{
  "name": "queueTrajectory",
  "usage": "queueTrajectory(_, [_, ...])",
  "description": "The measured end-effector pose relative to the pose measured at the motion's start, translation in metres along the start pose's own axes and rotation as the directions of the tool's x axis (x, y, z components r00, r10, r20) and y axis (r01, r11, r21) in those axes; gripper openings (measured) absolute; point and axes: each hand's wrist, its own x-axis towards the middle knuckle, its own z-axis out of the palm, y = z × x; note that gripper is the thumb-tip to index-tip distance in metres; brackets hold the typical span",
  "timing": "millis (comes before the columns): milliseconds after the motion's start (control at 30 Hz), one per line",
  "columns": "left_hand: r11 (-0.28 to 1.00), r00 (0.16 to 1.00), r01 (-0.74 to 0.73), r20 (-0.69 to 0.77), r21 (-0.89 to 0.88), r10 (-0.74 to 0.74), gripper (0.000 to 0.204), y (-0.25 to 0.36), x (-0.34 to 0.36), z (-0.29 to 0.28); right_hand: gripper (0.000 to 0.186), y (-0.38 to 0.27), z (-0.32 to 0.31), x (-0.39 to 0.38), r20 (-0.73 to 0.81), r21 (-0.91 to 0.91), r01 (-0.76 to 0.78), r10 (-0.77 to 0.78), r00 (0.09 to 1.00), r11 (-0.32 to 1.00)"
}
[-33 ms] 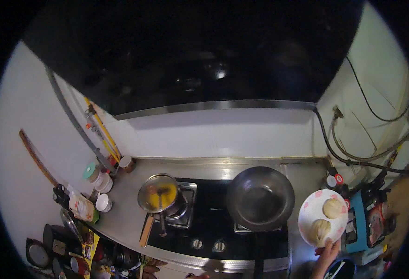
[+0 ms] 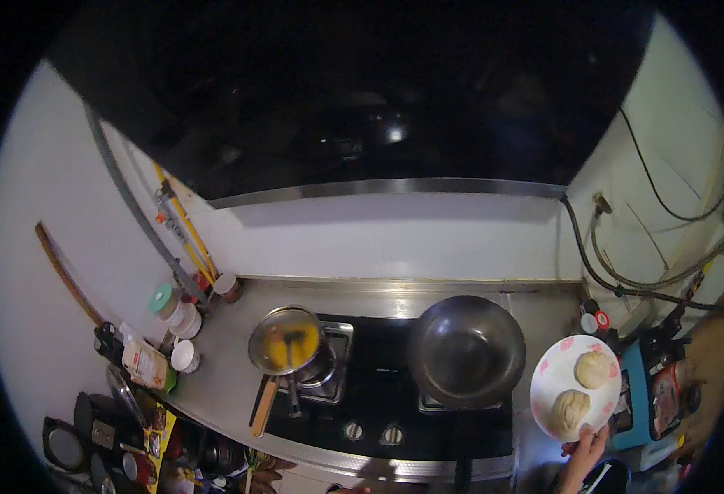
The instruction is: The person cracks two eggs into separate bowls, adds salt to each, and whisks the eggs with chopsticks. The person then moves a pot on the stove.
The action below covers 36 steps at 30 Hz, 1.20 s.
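At the right, my right hand (image 2: 587,451) grips the near rim of a white plate (image 2: 548,380) with pink patches. The plate is held beside the wok. Two pale dough-like pieces sit on it: a smooth round bun (image 2: 592,370) at the far side and a larger folded bun (image 2: 571,411) nearer my fingers. Only a sliver of my left hand (image 2: 350,490) shows at the lower edge, too little to read its fingers. An uncovered dark wok (image 2: 469,350) stands on the right burner. On the left burner is a small pot (image 2: 274,319) of yellow liquid, with a utensil (image 2: 293,395) leaning in it.
A black range hood (image 2: 337,99) overhangs the stove. The pot's wooden handle (image 2: 265,409) points toward me. Jars (image 2: 186,319) and a white cup (image 2: 185,356) stand at the left. A blue rack (image 2: 634,395) with bottles is right of the plate, and a cable (image 2: 574,239) hangs behind.
The whole view has shifted slightly, moving the stove and pots a little rightward in the picture. My right hand still holds the plate with both buns on it.
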Motion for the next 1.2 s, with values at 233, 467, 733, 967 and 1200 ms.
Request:
queueTrajectory(233, [0.987, 0.959, 0.038, 0.284, -0.159, 0.009, 0.033, 0.081, -0.041, -0.037, 0.039, -0.105, 0.072, -0.139, 0.401, 0.069, 0.172, -0.186, 0.897, 0.983])
queueTrajectory(467, [0.973, 0.975, -0.216, 0.028, -0.080, 0.219, 0.031, 0.128, -0.123, -0.225, 0.033, -0.084, 0.224, -0.325, 0.823, -0.068, -0.206, 0.171, 0.542, 0.976])
queueTrajectory(733, [0.921, 0.881, -0.369, -0.362, -0.127, 0.303, 0.028, 0.191, -0.218, -0.269, 0.027, -0.014, 0.396, -0.510, 0.950, -0.155, -0.325, 0.232, 0.211, 0.933])
queueTrajectory(967, [0.902, 0.923, -0.380, -0.141, -0.204, 0.357, 0.029, 0.203, -0.230, -0.297, 0.032, 0.115, 0.509, -0.534, 0.827, -0.141, -0.333, 0.296, 0.479, 0.932])
queueTrajectory(1200, [0.886, 0.917, -0.400, -0.095, -0.235, 0.388, 0.032, 0.201, -0.240, -0.315, 0.026, 0.158, 0.587, -0.523, 0.789, -0.009, -0.273, 0.174, 0.589, 0.962])
